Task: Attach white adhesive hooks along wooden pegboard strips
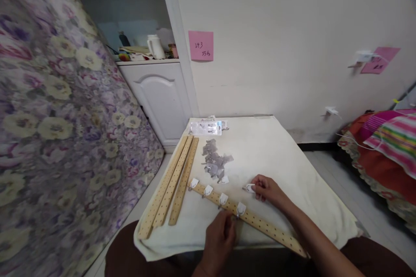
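Observation:
A long perforated wooden strip (266,226) lies slantwise across the near part of the table. White hook tags with metal hooks, such as one hook tag (241,208), sit along its left half. My left hand (219,236) is curled at the strip's near edge, just below that tag; its fingers are closed and what they hold, if anything, is hidden. Beyond the strip, my right hand (266,188) pinches another white hook tag (249,188), its metal end pointing left. A pile of small clear plastic bags (212,158) lies farther back, with a white piece (225,179) at its near end.
Several more perforated wooden strips (183,181) lie side by side on the left of the cloth-covered table (256,147). At the back is a clear plastic package (204,128). A floral curtain (58,130) hangs left; a bed (383,151) stands right.

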`<state>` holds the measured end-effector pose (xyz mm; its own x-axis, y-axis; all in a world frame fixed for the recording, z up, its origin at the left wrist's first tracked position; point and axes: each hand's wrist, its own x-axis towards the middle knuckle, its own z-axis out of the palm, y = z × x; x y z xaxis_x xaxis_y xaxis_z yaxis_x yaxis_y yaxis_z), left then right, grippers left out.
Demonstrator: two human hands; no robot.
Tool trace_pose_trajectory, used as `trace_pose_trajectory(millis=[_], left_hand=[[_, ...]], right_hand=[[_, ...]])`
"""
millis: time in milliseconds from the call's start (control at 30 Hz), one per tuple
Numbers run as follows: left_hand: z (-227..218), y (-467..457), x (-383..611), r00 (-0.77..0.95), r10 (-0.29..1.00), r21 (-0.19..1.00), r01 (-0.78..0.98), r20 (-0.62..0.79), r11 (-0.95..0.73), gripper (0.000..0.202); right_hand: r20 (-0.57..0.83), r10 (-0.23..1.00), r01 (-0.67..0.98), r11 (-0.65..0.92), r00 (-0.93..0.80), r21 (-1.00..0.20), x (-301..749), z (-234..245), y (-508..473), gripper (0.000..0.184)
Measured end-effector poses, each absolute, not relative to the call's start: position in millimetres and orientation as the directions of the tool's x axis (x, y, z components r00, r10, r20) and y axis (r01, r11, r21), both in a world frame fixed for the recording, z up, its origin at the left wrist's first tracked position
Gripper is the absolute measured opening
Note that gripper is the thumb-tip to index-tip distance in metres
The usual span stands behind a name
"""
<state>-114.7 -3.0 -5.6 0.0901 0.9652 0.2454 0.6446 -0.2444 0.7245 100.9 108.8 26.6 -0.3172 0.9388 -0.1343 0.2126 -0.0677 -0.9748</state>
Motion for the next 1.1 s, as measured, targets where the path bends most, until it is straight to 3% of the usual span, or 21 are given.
trace_pose_trajectory(millis=[167, 367, 500, 667, 1100], left_hand=[[0.6, -3.5, -114.5, 0.071, 0.966, 0.763, 0.599, 0.249, -0.241, 0.017], [2.4, -14.8, -116.9, 0.08, 0.943, 0.749, 0.587, 0.324, -0.308, 0.013], [3.4, -32.5, -107.1, 0.289, 0.86, 0.635, 0.582, 0.421, -0.507, 0.015], [6.8, -37.5, -86.0, 0.465, 0.801, 0.565, 0.57, 0.376, -0.596, 0.031], [-3.2, -24.9, -69.3, 0.353, 0.862, 0.579, 0.639, 0.365, -0.507, 0.023]], right_hand=[[-0.154, 0.895, 0.103, -0.121, -0.418, -0.987, 130.7, 28.5, 95.3, 0.03], [-0.186, 0.815, 0.117, -0.145, -0.548, -0.982, 135.1, 19.6, 72.3, 0.024], [-0.167, 0.817, 0.114, -0.125, -0.552, -0.986, 131.9, 18.9, 61.8, 0.015], [-0.153, 0.852, 0.129, -0.101, -0.5, -0.986, 129.9, 20.0, 58.8, 0.011], [-0.19, 0.875, 0.24, -0.088, -0.445, -0.967, 126.9, 11.1, 59.0, 0.009]])
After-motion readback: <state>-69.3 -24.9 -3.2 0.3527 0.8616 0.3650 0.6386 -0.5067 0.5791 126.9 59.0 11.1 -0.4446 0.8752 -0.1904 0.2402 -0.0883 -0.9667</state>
